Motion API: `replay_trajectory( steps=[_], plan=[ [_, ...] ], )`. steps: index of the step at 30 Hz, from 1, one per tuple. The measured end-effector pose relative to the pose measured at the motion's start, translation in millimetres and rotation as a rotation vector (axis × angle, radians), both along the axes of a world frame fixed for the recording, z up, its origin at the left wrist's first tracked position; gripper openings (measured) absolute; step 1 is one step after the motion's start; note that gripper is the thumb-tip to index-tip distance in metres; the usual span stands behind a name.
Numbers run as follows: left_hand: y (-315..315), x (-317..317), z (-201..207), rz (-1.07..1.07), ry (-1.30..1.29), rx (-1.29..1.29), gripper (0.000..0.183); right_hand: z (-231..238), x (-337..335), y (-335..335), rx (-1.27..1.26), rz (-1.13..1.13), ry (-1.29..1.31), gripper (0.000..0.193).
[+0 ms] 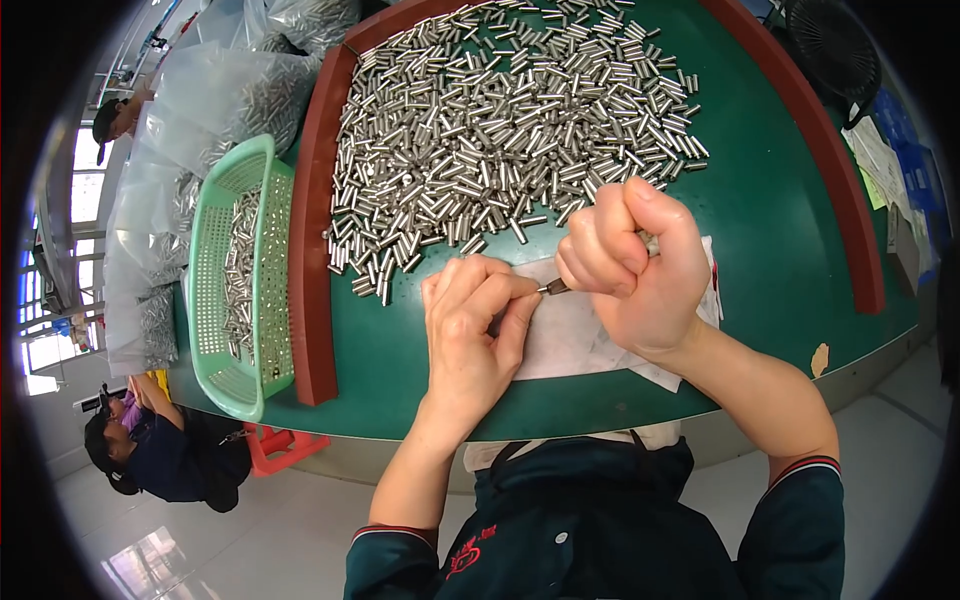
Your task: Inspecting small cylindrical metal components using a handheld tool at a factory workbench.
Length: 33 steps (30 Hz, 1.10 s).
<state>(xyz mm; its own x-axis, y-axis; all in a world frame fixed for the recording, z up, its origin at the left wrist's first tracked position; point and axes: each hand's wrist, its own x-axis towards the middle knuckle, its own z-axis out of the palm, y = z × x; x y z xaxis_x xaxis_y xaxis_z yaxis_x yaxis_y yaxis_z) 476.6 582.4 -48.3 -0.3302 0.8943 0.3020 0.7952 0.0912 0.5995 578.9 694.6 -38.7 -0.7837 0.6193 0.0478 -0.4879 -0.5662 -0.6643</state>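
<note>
Over a white cloth on the green tabletop, my two hands meet. My right hand is closed in a fist around a slim hand tool. Its dark shaft and narrow metallic tip point left; the handle is mostly covered by my fingers. The thumb and fingertips of my left hand are pinched together right at that tip. What they grip is too small and covered to make out. Just beyond my hands spreads a large heap of short silver metal pins, its nearest pins close to my left knuckles.
Red-brown rails border the table. Left of them stands a green plastic basket with pins, beside clear bags of metal parts. A black fan and papers are at far right. Another person sits at lower left.
</note>
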Motion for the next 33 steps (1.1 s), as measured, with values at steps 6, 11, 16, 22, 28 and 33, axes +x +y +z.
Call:
replay_trajectory(
  steps=[6, 11, 16, 22, 28, 33],
  plan=[
    [0, -1, -1, 0.006, -0.019, 0.011, 0.009, 0, -1, -2, 0.023, -0.008, 0.017, 0.040],
    [1, 0, -1, 0.008, -0.016, 0.013, 0.009, 2, 1, -7, 0.088, -0.022, -0.008, 0.041],
    [2, -3, 2, -0.025, -0.038, 0.007, 0.009, 4, -1, -15, 0.165, -0.074, -0.044, 0.041],
    [2, -4, 0, -0.042, -0.033, 0.032, 0.009, 4, -2, -21, 0.254, -0.142, -0.099, 0.037],
    [-1, 2, -5, -0.020, -0.024, 0.041, 0.009, 0, 0, -17, 0.163, -0.128, -0.029, 0.037],
    [-4, 6, -2, 0.022, -0.008, 0.038, 0.008, 2, 3, -13, 0.114, -0.148, -0.036, 0.038]
  ],
)
